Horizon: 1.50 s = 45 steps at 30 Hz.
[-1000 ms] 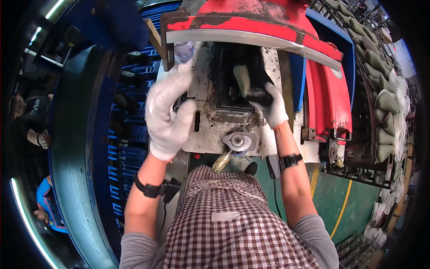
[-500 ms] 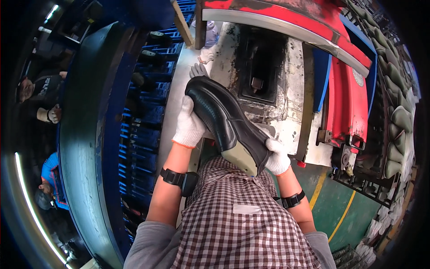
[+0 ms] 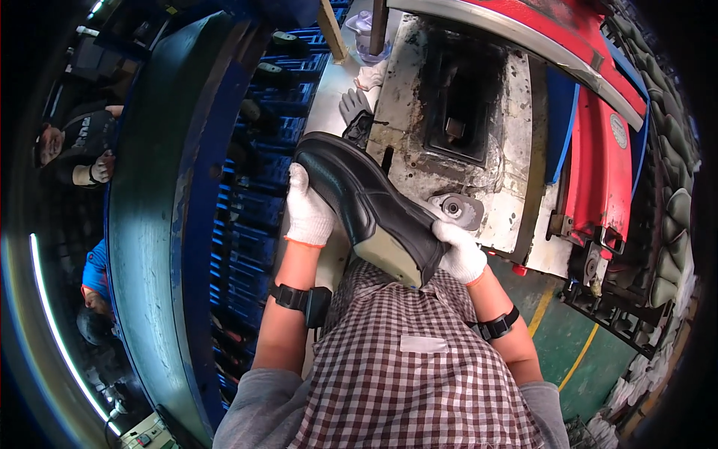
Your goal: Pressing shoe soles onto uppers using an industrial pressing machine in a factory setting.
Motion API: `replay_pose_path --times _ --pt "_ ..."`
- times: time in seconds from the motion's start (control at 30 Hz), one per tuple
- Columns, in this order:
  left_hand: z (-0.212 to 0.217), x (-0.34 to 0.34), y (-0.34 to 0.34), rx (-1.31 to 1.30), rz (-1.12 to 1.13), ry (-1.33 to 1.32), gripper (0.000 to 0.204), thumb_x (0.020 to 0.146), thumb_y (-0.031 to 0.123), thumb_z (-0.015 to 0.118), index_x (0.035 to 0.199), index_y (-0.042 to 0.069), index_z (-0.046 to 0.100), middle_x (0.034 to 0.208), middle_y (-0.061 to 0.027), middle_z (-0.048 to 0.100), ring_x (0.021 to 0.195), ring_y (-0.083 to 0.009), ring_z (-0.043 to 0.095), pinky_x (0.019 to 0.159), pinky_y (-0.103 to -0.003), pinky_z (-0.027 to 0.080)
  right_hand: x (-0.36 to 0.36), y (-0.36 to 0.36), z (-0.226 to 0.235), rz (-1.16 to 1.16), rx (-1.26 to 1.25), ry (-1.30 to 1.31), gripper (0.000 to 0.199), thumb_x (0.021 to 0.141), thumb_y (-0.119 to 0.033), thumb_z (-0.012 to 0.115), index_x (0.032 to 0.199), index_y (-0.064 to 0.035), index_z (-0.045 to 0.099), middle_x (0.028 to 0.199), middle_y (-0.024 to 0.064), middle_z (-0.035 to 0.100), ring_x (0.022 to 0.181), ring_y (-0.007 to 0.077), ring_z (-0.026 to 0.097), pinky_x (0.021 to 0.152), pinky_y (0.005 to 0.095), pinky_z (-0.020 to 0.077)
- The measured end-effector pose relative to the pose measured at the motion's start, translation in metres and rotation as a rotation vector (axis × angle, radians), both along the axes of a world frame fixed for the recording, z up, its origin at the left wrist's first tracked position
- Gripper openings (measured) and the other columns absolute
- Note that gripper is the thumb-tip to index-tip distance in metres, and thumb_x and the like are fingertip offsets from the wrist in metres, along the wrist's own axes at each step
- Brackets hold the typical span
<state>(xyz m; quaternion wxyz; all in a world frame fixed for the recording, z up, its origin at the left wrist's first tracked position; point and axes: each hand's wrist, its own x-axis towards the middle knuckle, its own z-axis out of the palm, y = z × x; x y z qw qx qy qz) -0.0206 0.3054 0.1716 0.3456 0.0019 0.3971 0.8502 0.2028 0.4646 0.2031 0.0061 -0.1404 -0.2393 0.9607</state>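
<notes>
The shoe (image 3: 366, 198) is between the left hand (image 3: 308, 213), at its toe end (image 3: 318, 161), and the right hand (image 3: 461, 254), at its heel end (image 3: 393, 260). Past it is the table (image 3: 516, 112). A small block (image 3: 453, 129) sits in the table's hole (image 3: 456, 155). Left of the hole lies a glove (image 3: 354, 106), with a jug (image 3: 374, 37) behind it. A machine (image 3: 598, 165) is on the right. Racks (image 3: 258, 198) are on the left, then a long panel (image 3: 153, 194), then a person (image 3: 82, 146).

Pale worktop (image 3: 327, 97) beside stained metal plate (image 3: 516, 120): grey glove (image 3: 354, 107), white glove (image 3: 369, 77) near it, clear plastic container (image 3: 360, 24) behind.
</notes>
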Motion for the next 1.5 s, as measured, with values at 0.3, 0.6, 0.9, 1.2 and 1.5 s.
replay_pose_path --times 0.3,0.6,0.9,1.2,1.5 --pt "0.014 0.057 -0.027 0.096 -0.203 0.057 0.087 0.098 0.065 0.054 0.161 0.009 0.031 0.164 -0.0126 0.038 0.150 -0.0310 0.037 0.128 -0.047 0.025 -0.074 -0.013 0.000 -0.046 0.210 -0.034 0.074 0.101 -0.029 0.061 0.161 0.0025 0.030 0.164 0.0172 0.039 0.151 0.0247 0.038 0.123 0.0364 0.0307" --pt "-0.038 0.016 -0.113 0.180 0.064 -0.481 0.078 0.079 0.028 0.066 0.150 0.003 0.047 0.144 -0.0192 0.058 0.130 -0.0361 0.059 0.114 -0.053 0.046 -0.053 -0.024 0.002 0.017 1.323 -0.009 0.047 0.102 -0.027 0.062 0.141 0.0002 0.058 0.144 0.0225 0.058 0.136 0.0342 0.053 0.118 0.0423 0.0376" --pt "-0.150 -0.141 -0.179 -0.862 0.437 -0.303 0.053 0.076 0.036 0.077 0.126 0.027 0.063 0.139 -0.0037 0.055 0.130 -0.0349 0.050 0.111 -0.069 0.030 0.011 0.021 -0.056 -0.428 2.066 -0.451 0.030 0.090 -0.011 0.071 0.119 -0.0037 0.070 0.120 0.0143 0.069 0.124 0.0385 0.059 0.110 0.0484 0.0431" --pt "-0.150 -0.222 -0.164 -1.570 0.440 0.349 0.048 0.085 0.013 0.070 0.130 -0.001 0.066 0.135 -0.0190 0.067 0.124 -0.0320 0.062 0.106 -0.042 0.048 0.005 0.026 -0.070 -0.477 2.232 -0.382 0.027 0.096 -0.017 0.066 0.119 -0.0024 0.070 0.117 0.0168 0.069 0.114 0.0375 0.063 0.103 0.0477 0.0472" --pt "-0.192 -0.105 -0.173 -1.815 0.198 1.001 0.077 0.089 0.024 0.061 0.156 -0.004 0.035 0.156 -0.0311 0.040 0.151 -0.0450 0.031 0.125 -0.050 0.026 0.006 0.027 -0.072 -0.514 2.214 -0.335 0.029 0.095 -0.013 0.064 0.119 0.0002 0.070 0.117 0.0174 0.070 0.112 0.0374 0.064 0.103 0.0477 0.0473"
